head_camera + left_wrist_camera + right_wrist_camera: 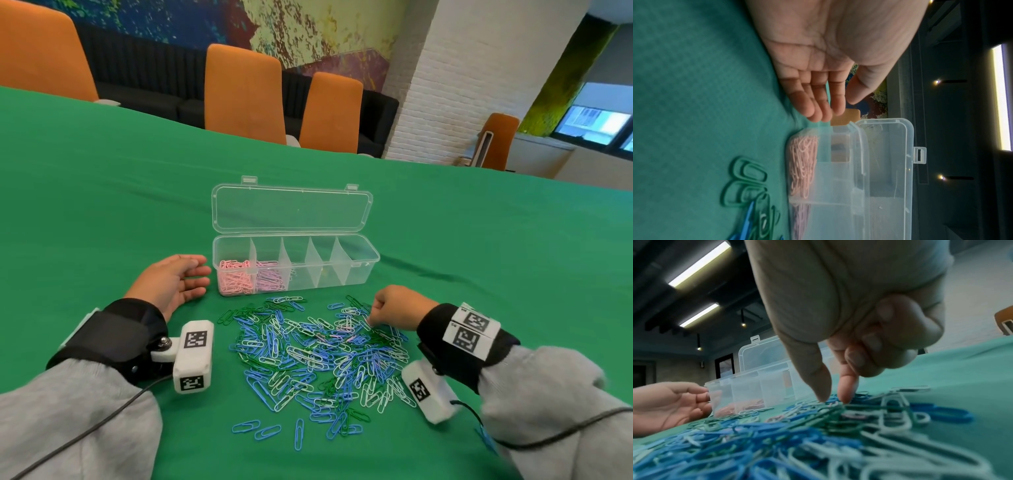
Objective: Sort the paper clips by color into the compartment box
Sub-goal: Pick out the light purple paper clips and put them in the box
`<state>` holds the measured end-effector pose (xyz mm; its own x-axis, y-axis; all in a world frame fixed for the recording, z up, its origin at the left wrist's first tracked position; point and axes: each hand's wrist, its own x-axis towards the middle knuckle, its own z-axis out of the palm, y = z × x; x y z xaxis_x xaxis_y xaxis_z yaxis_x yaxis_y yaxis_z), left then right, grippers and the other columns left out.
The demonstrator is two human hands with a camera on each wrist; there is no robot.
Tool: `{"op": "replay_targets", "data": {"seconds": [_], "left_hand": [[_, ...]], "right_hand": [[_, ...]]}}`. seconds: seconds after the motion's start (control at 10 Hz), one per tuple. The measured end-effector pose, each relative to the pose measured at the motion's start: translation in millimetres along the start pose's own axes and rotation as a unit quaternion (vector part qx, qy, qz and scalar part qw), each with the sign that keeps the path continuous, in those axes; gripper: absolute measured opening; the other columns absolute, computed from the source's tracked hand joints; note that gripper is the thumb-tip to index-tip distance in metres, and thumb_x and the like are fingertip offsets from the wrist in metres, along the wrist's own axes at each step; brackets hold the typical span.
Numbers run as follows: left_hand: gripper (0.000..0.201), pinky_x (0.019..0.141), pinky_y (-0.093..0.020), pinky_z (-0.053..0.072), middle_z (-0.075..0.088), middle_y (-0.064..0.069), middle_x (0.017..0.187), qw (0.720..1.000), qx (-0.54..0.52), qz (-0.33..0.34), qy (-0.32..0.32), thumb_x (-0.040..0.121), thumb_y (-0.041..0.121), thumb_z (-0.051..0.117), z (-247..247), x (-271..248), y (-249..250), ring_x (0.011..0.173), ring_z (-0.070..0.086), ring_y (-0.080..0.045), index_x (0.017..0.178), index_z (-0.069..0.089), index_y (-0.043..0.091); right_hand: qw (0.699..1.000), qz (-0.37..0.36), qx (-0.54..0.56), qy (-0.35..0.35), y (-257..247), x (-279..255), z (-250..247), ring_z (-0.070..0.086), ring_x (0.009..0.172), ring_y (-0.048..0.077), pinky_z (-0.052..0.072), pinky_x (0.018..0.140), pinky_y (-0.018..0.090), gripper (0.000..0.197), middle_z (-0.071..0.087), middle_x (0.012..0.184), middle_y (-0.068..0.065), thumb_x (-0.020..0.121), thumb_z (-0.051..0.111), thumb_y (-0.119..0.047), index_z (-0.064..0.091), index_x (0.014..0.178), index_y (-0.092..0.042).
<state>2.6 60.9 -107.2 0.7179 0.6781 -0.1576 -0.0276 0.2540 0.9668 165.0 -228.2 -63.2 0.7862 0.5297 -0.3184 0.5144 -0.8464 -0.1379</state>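
A clear compartment box [363, 270] stands open on the green cloth, its lid [291, 209] laid back. Its leftmost compartment holds pink clips [234, 281] and the one beside it lilac clips [270, 282]; the others look empty. A pile of blue, green and white clips [318, 353] lies in front of the box. My left hand [202, 274] rests open beside the box's left end, seen close in the left wrist view [835, 108]. My right hand [369, 320] is on the pile's far right. Its thumb and forefinger [833, 400] pinch a pale clip, the other fingers curled.
Three stray blue clips [270, 431] lie nearer the front edge. Orange chairs [245, 92] line the table's far side. Cables run from both wrist cameras [193, 359] across my grey sleeves. Bare green cloth [102, 205] spreads left, right and behind the box.
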Motion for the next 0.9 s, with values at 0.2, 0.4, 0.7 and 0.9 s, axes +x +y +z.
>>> {"op": "replay_targets", "data": {"seconds": [0.2, 0.4, 0.7, 0.9], "left_hand": [[0.020, 0.046, -0.014, 0.050, 0.058, -0.009, 0.083, 1.000, 0.001, -0.001, -0.001, 0.099, 0.009, 0.039, 0, -1, 1, 0.069, 0.053, -0.018, 0.089, 0.056, 0.009], [0.019, 0.046, -0.014, 0.050, 0.058, -0.009, 0.083, 1.000, 0.000, -0.001, -0.002, 0.099, 0.010, 0.039, -1, -1, 1, 0.069, 0.054, -0.017, 0.090, 0.056, 0.009], [0.020, 0.047, -0.015, 0.049, 0.058, -0.008, 0.083, 1.000, 0.001, -0.003, -0.002, 0.099, 0.009, 0.039, 0, 0, 1, 0.068, 0.054, -0.016, 0.090, 0.056, 0.010], [0.020, 0.045, -0.014, 0.049, 0.058, -0.008, 0.081, 1.000, -0.001, -0.004, 0.002, 0.099, 0.008, 0.039, 0, -1, 1, 0.063, 0.055, -0.015, 0.088, 0.056, 0.010]], "right_hand": [[1.000, -0.002, 0.010, 0.019, -3, 5, 2, 0.055, 0.084, 0.019, 0.051, 0.084, 0.031, 0.016, 0.064, 0.097, 0.008, 0.088, 0.061, -0.023, 0.061, 0.093, -0.007], [1.000, 0.016, -0.025, -0.008, -8, 11, 1, 0.058, 0.079, 0.020, 0.053, 0.077, 0.031, 0.023, 0.064, 0.091, 0.009, 0.088, 0.060, -0.023, 0.065, 0.098, -0.002], [0.711, -0.036, 0.699, -0.061, -11, -4, -21, 0.034, 0.044, 0.011, 0.029, 0.036, 0.018, 0.023, 0.047, 0.059, 0.005, 0.086, 0.036, 0.003, 0.039, 0.069, -0.013], [0.635, -0.014, 0.768, -0.082, -40, -2, -32, 0.046, 0.043, 0.013, 0.039, 0.038, 0.018, 0.019, 0.050, 0.062, 0.007, 0.091, 0.031, -0.002, 0.050, 0.094, -0.007]]}}
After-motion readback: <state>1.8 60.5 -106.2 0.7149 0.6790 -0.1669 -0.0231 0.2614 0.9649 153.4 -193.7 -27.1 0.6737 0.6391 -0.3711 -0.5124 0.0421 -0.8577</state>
